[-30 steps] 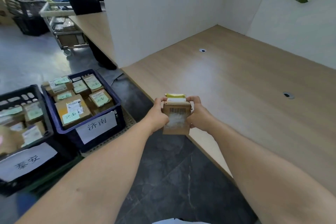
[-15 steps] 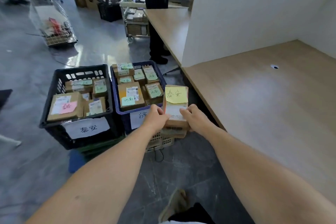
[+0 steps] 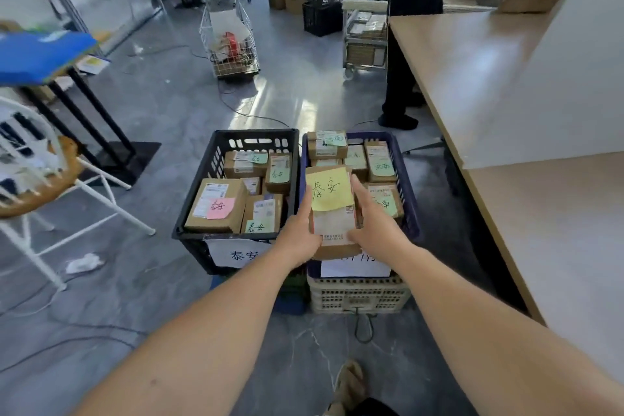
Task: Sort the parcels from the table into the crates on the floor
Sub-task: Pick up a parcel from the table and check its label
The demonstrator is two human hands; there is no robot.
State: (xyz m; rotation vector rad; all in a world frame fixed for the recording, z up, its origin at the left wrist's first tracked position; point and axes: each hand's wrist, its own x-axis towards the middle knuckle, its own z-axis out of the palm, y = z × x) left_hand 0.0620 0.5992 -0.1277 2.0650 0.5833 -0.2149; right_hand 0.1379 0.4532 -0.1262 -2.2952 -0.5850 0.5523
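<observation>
A cardboard parcel [image 3: 332,219] is held at the centre of the frame, in front of the near left part of the blue crate [image 3: 407,186], close to the wall it shares with the black crate [image 3: 256,140]. Its labelled face is turned up towards the camera. A yellow note [image 3: 329,189] with handwritten characters is stuck over the upper half of that face.

The parcel is gripped on both sides. The left hand [image 3: 299,236] is closed on the lower left edge. The right hand [image 3: 374,230] is closed on the right edge, with its fingers laid along that side.

Both crates are seen side by side on the floor, each holding cardboard parcels with paper notes; one in the black crate bears a pink note [image 3: 220,208]. A white label [image 3: 236,253] is fixed to the front of the black crate. The blue crate is stacked on a beige crate [image 3: 358,295].

The wooden table [image 3: 557,246] is recorded along the right of the frame, with a white partition [image 3: 574,78] standing on it. A second person [image 3: 412,27] is seen standing at the upper right. A wire cart [image 3: 233,40] is noted at the upper centre.
</observation>
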